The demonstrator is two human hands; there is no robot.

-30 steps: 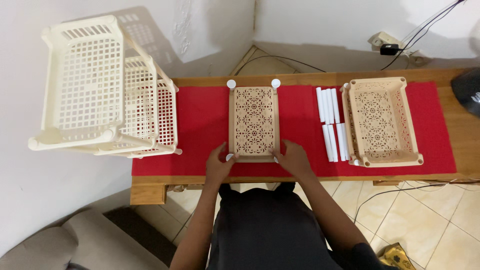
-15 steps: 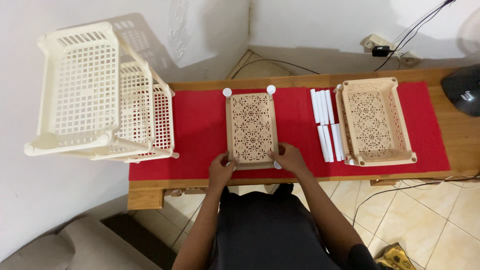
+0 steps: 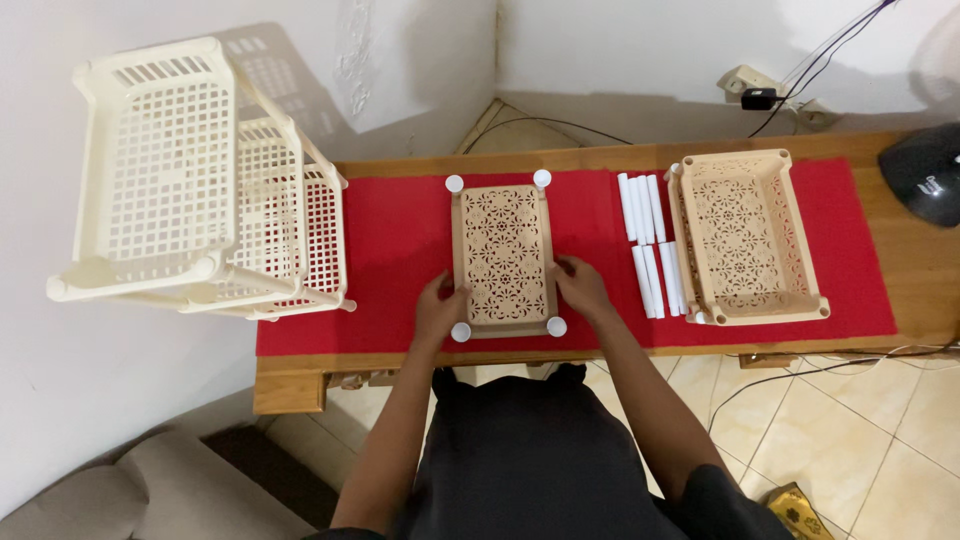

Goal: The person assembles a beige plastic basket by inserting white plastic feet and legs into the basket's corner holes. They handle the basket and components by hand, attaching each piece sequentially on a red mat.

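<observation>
so the cream three-tier rack lies on its side at the far left, spilling over the desk edge, well apart from my work. under everything is the red cloth. at centre sits the tan lattice tray, bottom up, with four white posts standing at its corners. my left hand presses its left long edge and my right hand the right one, fingers curled shut on the tray's sides. i judge it best to hold level and even, so no post tips in its socket. a second tan basket waits on the right, with loose white tubes just beside it.
</observation>
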